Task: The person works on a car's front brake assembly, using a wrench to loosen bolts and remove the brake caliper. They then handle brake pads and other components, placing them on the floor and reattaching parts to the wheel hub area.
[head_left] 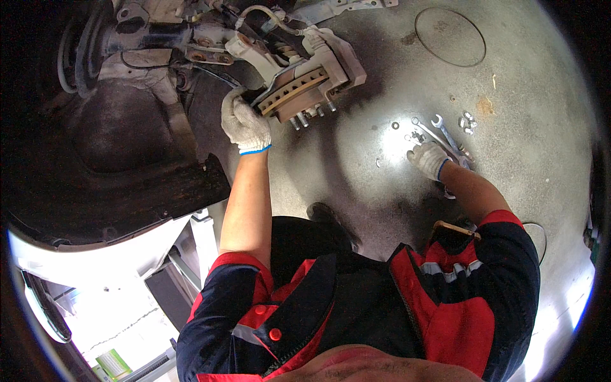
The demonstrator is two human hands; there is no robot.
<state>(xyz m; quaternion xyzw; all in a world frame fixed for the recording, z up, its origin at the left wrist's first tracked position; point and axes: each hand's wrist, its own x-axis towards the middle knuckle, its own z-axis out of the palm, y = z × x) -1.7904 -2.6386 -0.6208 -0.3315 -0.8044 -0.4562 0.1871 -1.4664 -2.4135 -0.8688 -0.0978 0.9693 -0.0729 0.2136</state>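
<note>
My left hand (247, 124), in a white knit glove with a blue cuff, curls round the left edge of a rusty brake disc (294, 94). Several wheel studs stick out from the disc's hub, and a brake caliper (337, 60) sits over its far right side. At the floor on the right, my gloved right hand (428, 158) has its fingers bent in a closed shape beside small metal parts (417, 136). What those fingers hold, if anything, is hidden. Just beyond lie a combination wrench (433, 132) and an open-ended wrench (445, 130).
Several nuts (468, 122) lie right of the wrenches. A thin ring (450, 37) rests on the floor at the far right. Dark wheel-arch lining (127, 191) and suspension parts (153, 38) fill the left. A phone-like item (455, 230) pokes from my chest pocket.
</note>
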